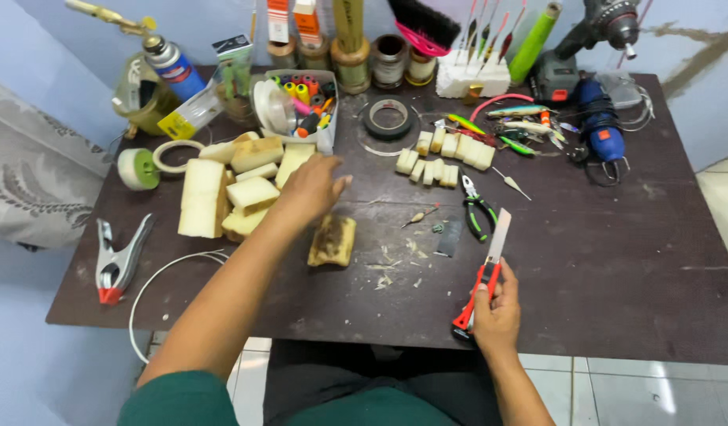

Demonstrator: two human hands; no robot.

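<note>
While seated at dark tabletop [601, 260]: left hand [310, 189] spread, fingers loose, resting against foam blocks [230, 193] at tabletop's left. Right hand [496, 315] closed around red cutter [484, 276], blade extended, pointing away. Stained block [332, 241] between hands.

Soft, even light fills the room, bright enough to read every colour. The dark surface [616, 260] shows a faint sheen toward its right side but no hard glare. Shadows under the left hand [313, 189] and the foam blocks [222, 189] are short and weak. The wide lens bows the surface's edges, and focus stays fairly sharp throughout.
</note>
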